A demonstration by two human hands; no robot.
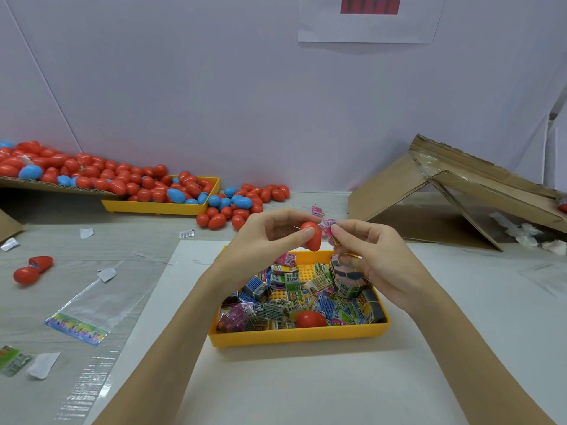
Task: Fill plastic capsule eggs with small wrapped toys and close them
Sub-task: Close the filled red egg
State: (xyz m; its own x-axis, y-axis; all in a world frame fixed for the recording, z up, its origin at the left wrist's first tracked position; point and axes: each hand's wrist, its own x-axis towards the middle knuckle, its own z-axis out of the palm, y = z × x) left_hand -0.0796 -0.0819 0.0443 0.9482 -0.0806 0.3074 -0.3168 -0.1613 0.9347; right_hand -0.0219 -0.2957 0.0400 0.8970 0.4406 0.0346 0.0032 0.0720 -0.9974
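My left hand [270, 233] pinches a red egg half [312, 237] between thumb and fingers, above the yellow tray [294, 334]. My right hand [368, 256] pinches a small pink wrapped toy [330, 231] right at the egg half's opening; a bundle of wrapped toys [346, 277] sits in its palm. The tray holds several wrapped toys [276, 305] and another red egg half [310, 319].
A pile of red and blue eggs [147, 185] fills a second yellow tray [159, 207] and spills onto the table at the back left. An open red egg [32, 269] and clear bags [92, 305] lie left. A tilted cardboard box [460, 194] stands at the right.
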